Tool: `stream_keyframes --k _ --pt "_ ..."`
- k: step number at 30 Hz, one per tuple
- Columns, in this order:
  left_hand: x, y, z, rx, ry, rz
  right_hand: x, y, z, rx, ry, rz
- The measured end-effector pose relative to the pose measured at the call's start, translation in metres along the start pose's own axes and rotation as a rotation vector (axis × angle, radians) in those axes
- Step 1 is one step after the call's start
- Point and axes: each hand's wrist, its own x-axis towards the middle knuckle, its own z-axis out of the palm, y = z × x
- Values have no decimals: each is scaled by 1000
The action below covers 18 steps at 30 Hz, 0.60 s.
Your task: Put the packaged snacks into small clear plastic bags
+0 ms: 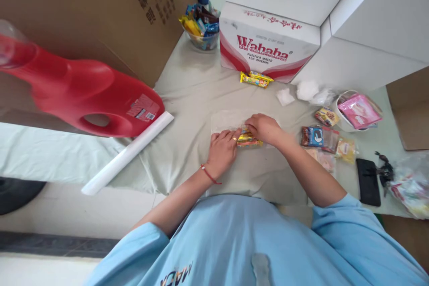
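Yellow wrapped snack bars (250, 141) lie on a thin clear plastic sheet or bag (223, 120) on the cloth-covered table. My left hand (224, 151), with a ring and a red string bracelet, rests at the left end of the bars, its fingers lying flat over the plastic. From the upper right, my right hand (263, 128) has its fingers bent and pressed together at the top edge of the bars. Whether the right fingers pinch the plastic or a wrapper is hidden.
Two yellow bars (255, 80) lie before the Wahaba box (268, 49). A snack bowl (201, 31) stands behind. Left are a red jug (100, 94) and white roll (129, 154); right, snack packs (320, 138), a white container (345, 118) and a phone (368, 182).
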Motion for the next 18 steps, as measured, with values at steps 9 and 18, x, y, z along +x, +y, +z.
stream_keyframes --k 9,18 --pt "11 -11 0 40 -49 38 60 17 0 58 10 141" --pt "4 -13 14 67 55 -60 -4 4 5 86 14 -275"
